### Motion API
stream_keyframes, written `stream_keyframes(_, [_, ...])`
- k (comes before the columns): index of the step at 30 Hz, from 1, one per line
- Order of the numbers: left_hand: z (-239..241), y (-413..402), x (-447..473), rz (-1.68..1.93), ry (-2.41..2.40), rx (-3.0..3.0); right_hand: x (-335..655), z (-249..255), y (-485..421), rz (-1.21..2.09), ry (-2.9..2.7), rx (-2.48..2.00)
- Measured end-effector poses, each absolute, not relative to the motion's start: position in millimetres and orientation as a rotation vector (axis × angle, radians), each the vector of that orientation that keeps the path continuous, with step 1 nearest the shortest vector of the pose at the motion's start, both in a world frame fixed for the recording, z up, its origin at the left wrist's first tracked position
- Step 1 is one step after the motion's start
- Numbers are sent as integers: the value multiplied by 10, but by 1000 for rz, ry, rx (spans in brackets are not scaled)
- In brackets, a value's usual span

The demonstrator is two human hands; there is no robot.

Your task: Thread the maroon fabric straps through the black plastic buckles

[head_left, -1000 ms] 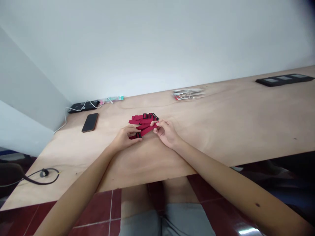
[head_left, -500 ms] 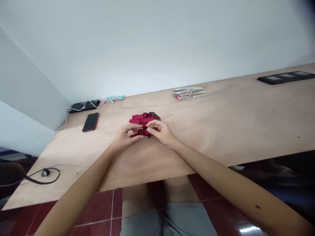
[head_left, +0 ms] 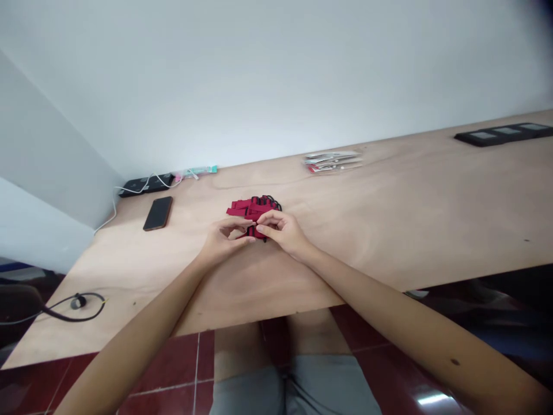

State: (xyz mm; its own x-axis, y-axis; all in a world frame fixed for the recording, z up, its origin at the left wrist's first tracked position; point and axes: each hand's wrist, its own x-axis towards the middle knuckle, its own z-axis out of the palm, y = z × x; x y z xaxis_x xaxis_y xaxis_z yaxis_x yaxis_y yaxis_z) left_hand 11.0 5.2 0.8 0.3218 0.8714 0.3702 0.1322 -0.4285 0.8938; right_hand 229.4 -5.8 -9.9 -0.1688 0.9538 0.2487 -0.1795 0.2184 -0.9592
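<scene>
A bundle of red webbing straps with black plastic buckles (head_left: 253, 208) lies on the plywood table (head_left: 367, 225), held just above or against its surface near the middle. My left hand (head_left: 223, 238) and my right hand (head_left: 280, 227) meet at the near side of the bundle. Their fingertips pinch the straps close together around a black buckle (head_left: 251, 231). The fingers hide part of the bundle's near end, so the exact fold there is hidden.
A black smartphone (head_left: 158, 213) lies left of the hands. Behind it are a black power strip (head_left: 140, 185) with white cable and small packets (head_left: 332, 161). A dark tray (head_left: 503, 134) sits far right, and a black cable (head_left: 78, 302) lies near the left edge.
The loose strap end reaching toward my right hand is now gathered into the bundle. My hands have drawn closer together, and the bundle looks more compact.
</scene>
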Motion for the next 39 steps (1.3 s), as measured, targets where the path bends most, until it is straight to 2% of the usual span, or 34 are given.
stream_keyframes(17, [-12,1,245,1221,815,1568,2250,-45,-138,1295,-1147,-789])
stream_keyframes(39, [57,5,227,1242,867,1616,2264,-27,-128,1370,-1189,-716])
